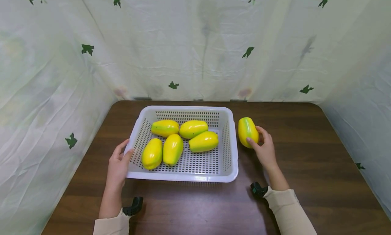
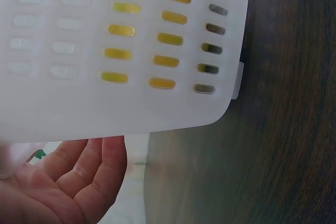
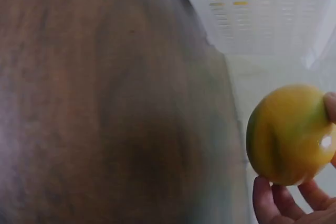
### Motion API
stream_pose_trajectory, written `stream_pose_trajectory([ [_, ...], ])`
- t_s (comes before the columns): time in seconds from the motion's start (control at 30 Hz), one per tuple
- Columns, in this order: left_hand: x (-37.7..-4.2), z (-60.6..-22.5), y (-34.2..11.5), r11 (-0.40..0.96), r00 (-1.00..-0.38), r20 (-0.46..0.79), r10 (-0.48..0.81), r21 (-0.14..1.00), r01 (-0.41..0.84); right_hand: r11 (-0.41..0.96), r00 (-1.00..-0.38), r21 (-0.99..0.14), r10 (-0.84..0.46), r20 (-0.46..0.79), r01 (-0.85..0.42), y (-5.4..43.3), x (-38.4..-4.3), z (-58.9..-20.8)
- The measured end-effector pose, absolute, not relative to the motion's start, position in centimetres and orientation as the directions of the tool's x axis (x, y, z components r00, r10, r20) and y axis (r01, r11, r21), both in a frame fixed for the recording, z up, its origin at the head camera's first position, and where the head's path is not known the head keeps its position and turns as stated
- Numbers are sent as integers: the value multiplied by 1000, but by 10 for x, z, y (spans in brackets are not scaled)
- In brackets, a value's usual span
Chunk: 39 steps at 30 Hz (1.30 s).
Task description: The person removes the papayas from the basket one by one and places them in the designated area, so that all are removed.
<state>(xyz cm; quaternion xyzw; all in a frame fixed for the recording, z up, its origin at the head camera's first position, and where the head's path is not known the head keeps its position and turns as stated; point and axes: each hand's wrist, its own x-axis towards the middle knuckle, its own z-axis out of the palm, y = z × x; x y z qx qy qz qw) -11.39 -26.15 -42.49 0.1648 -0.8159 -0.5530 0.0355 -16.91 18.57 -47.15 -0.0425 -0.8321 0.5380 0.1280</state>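
Fingers of your left hand (image 1: 118, 165) are lightly bent at the left rim of the white basket (image 1: 183, 177), with your thumb lapping over the edge; the left wrist view shows those fingers passing behind it, so you have hold of the rim. Below that hand come your left sleeve (image 1: 111, 226) and, just right of it, a black wrist device (image 1: 133, 206). The basket sits upright on the dark wooden table (image 1: 195, 208), its slotted walls and floor facing up to you.

Inside it, from the left, you have a front-left fruit (image 1: 152, 154), a back-left fruit (image 1: 165, 128), a front-middle fruit (image 1: 173, 150), a back-right fruit (image 1: 193, 129) and a right-hand fruit (image 1: 203, 142), all yellow and lying in the left and middle parts.

Just beside the basket's right wall, outside it, is the held fruit (image 1: 248, 131), yellow with a green tinge. Your right hand (image 1: 265, 150) grips it, thumb on the near side and curved fingers around the other, parted only as wide as the fruit. You cannot tell whether it touches the table. Lower down are another black device (image 1: 259, 190) and your right sleeve (image 1: 290, 211).
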Motion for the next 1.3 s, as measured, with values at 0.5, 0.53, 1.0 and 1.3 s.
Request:
stream_pose_trajectory([
  [0.5,-113,-426,-261,324,-946,-122,-302,919,-222,490,-964,-869,256,67,70,184,-169,-483],
  [0.53,-113,-426,-261,323,-945,-123,-302,920,-223,488,-964,-870,257,64,72,184,-169,-483],
  [1.0,-113,-424,-260,322,-946,-117,-303,921,-217,452,-964,-890,258,71,55,183,-168,-481],
  [1.3,-113,-425,-260,327,-947,-109,-302,921,-211,439,-946,-898,279,165,-27,186,-166,-462],
])
